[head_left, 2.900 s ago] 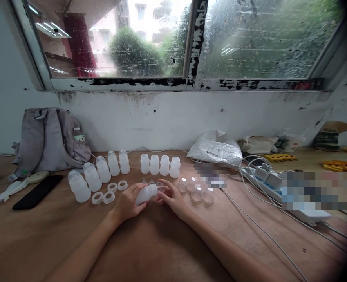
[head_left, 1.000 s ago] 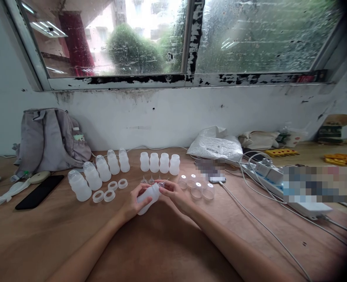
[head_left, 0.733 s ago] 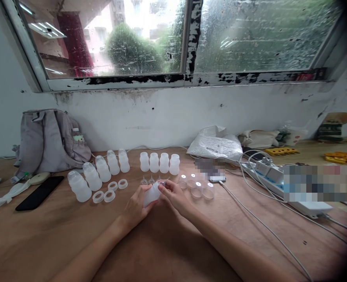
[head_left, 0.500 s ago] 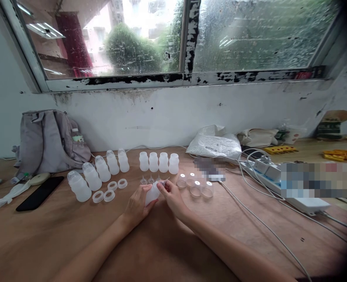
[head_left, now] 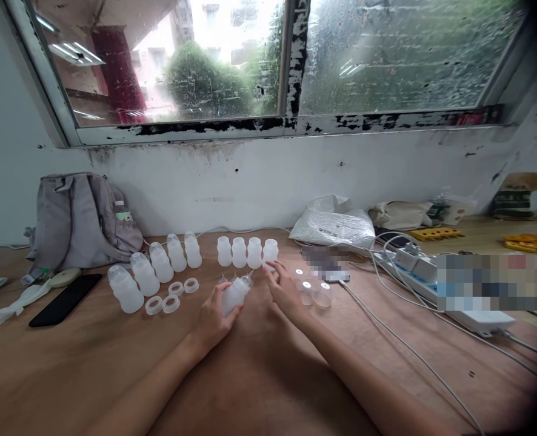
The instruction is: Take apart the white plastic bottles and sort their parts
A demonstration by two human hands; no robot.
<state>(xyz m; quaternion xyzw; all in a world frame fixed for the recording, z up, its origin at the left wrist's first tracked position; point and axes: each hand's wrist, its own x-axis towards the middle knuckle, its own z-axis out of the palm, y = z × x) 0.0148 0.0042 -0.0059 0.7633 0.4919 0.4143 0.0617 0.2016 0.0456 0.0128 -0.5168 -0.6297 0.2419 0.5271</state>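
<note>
My left hand (head_left: 214,316) grips a translucent white baby bottle (head_left: 234,293), tilted with a clear nipple at its top. My right hand (head_left: 285,290) has let go and reaches flat, fingers spread, toward the clear domed caps (head_left: 316,292) on the wooden table (head_left: 250,375). Behind my hands stand a row of several open bottles (head_left: 247,252). To the left is a diagonal row of capped bottles (head_left: 153,269), with white screw rings (head_left: 171,297) in front of it. A couple of loose nipples (head_left: 225,280) lie just behind the held bottle.
A grey backpack (head_left: 80,221) leans on the wall at left, with a black phone (head_left: 65,299) in front. A white plastic bag (head_left: 334,227), a power strip (head_left: 436,290) with cables (head_left: 400,348), and yellow parts (head_left: 527,243) lie at right.
My right hand left the bottle's neck and moved right and forward to the clear caps. The left hand keeps the bottle, which now carries a nipple.
</note>
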